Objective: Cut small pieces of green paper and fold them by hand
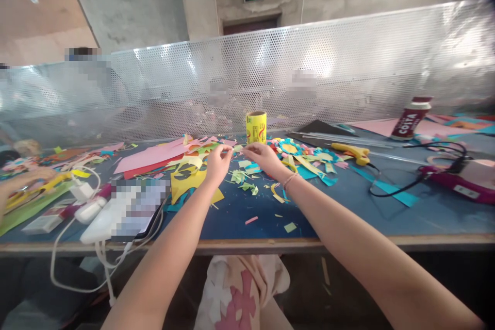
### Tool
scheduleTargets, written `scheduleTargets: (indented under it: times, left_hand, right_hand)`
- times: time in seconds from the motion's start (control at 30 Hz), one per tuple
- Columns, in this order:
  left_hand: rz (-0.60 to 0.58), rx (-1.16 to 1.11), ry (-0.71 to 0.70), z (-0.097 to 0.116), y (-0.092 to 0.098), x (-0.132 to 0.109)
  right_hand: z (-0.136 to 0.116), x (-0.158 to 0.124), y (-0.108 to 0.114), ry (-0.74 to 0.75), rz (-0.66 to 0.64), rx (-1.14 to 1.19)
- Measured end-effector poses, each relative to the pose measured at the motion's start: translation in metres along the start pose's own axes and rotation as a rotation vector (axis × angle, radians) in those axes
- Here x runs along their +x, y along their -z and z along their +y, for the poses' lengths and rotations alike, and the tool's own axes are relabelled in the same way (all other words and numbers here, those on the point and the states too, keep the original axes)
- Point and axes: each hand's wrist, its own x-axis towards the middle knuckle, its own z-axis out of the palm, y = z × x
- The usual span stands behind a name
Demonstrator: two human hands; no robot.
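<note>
Both my hands are raised over the middle of the table, fingertips close together. My left hand (219, 161) is closed in a pinch, and so is my right hand (266, 157), which has a thin band on its wrist. Between the fingertips shows a small pale green piece of paper (238, 148), partly covered by the fingers. Just behind stands a yellow cardboard tube (257, 127), upright. Under and around my hands lie light green paper scraps (247, 185), and a cut yellow paper sheet (183, 185) is beside my left forearm.
Right: a yellow glue gun (351, 153), its black cable, a dark red bottle (412, 118) and a magenta device (460, 185). Left: a phone (149, 209), white cables, pink paper (152, 157) and another person's hand (29, 180) near yellow scissors (42, 187). A perforated metal screen (166, 93) stands behind.
</note>
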Motion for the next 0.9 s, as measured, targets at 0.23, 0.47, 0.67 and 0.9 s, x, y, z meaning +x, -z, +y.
scheduleTargets:
  times: [0.23, 0.47, 0.67, 0.9]
  left_hand:
    - [-0.129, -0.201, 0.121, -0.007, -0.009, -0.002]
    - [-0.208, -0.275, 0.199, 0.002, -0.011, -0.007]
    - [-0.183, -0.329, 0.235, 0.002, -0.010, -0.007]
    - [-0.175, -0.512, 0.369, 0.007, -0.008, -0.005]
  right_hand:
    - [-0.008, -0.005, -0.012, 0.029, 0.037, -0.034]
    - [-0.007, -0.002, -0.008, -0.017, 0.041, 0.115]
    - [-0.012, -0.004, -0.009, -0.087, 0.018, 0.259]
    - [-0.008, -0.001, -0.007, -0.099, 0.027, 0.277]
